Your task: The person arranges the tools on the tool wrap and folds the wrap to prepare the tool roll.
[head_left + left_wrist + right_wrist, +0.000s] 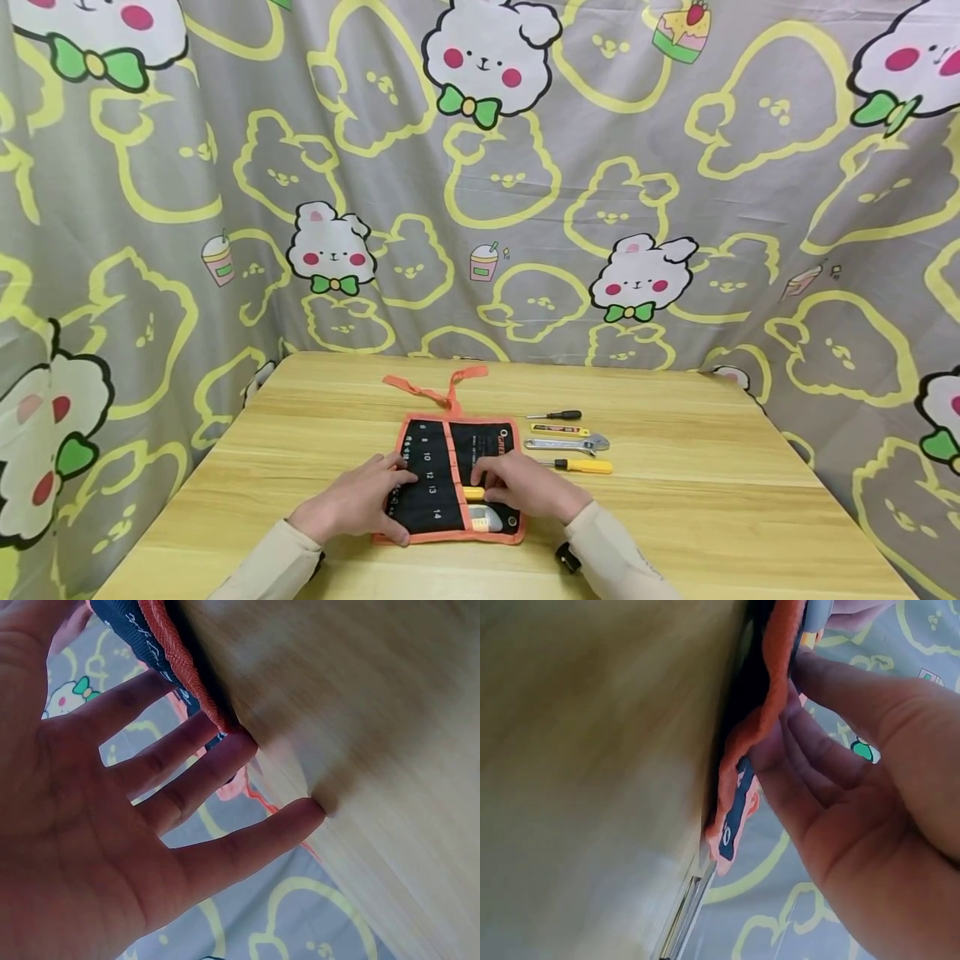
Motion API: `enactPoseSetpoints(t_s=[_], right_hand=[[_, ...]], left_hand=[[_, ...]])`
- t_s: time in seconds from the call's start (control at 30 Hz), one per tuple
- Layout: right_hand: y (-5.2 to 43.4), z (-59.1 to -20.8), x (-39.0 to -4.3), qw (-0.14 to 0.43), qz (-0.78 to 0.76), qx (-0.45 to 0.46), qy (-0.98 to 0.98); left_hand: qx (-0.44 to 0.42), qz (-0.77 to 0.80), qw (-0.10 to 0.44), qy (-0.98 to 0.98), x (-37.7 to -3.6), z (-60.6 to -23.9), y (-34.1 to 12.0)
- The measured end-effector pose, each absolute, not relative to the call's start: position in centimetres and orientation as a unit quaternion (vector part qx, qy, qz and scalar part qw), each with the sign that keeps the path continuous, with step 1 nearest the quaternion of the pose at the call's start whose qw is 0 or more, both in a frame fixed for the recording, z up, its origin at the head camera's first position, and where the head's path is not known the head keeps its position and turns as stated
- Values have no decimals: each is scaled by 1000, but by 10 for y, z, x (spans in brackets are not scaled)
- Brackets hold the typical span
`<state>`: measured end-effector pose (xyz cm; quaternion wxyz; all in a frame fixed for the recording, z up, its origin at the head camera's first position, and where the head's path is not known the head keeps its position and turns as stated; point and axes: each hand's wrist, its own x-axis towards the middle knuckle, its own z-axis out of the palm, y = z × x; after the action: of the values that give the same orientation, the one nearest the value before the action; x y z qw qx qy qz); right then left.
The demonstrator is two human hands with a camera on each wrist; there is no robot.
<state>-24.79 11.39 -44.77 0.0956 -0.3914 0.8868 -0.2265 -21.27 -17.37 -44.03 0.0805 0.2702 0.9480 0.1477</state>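
Observation:
A black tool roll [423,505] with orange edging lies unfolded on the table, its pockets numbered in white. My left hand [363,498] rests on its left side, fingers spread; in the left wrist view the fingers [202,776] reach to the orange edge and the tabletop. My right hand [528,483] is bent over the roll's right half, thumb and fingertips close together at the cloth. Beside them a yellow handle [473,493] sticks out of a pocket; I cannot tell whether they pinch it. Below it a grey and yellow tool end [484,518] pokes from another pocket.
Right of the roll lie a black screwdriver [564,414], a yellow flat tool [559,430], an adjustable wrench [562,444] and a yellow-handled screwdriver [588,467]. Orange ties [435,392] trail from the roll's far edge. A patterned curtain [510,250] surrounds the wooden table [720,500].

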Motion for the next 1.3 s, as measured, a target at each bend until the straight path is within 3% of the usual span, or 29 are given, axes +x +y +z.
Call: enactPoseSetpoints(t_s=[0.83, 1.07, 1.3], right_hand=[[102, -448, -245, 74, -224, -387, 891], [116, -443, -248, 114, -236, -370, 891], [146, -435, -254, 96, -258, -359, 892]], left_hand=[[269, 148, 83, 948, -210, -437, -175], [271, 146, 78, 948, -212, -441, -175], [268, 144, 81, 949, -213, -444, -175]])
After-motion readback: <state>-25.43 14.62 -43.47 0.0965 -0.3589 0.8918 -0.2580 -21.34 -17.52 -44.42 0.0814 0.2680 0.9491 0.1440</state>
